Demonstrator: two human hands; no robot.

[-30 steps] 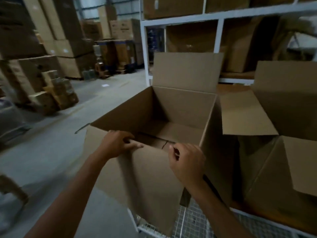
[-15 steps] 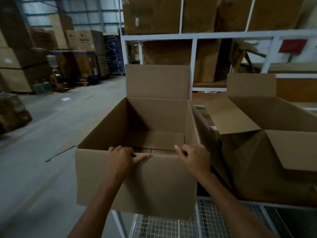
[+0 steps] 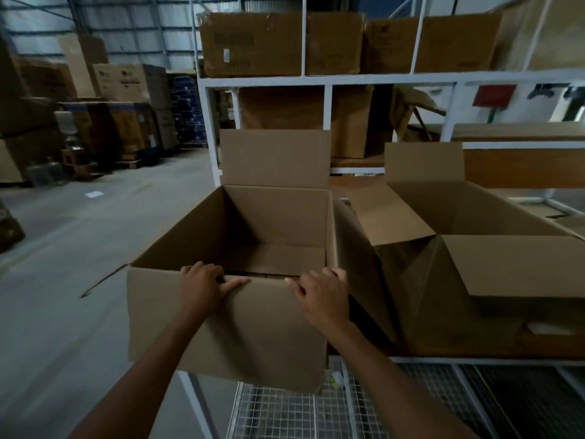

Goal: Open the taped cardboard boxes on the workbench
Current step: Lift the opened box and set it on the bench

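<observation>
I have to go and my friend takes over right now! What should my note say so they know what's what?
Left-hand grip: fingers curled over the near rim of the front box, thumb outside.
Right-hand grip: holds the same rim near its right corner.
Things: front box at the left end of the bench, flaps open, looks empty. Second box is beside it on the right, also open.
Done: both boxes in view are open.
Left: no taped box shows on the bench; check outside the view.
</observation>
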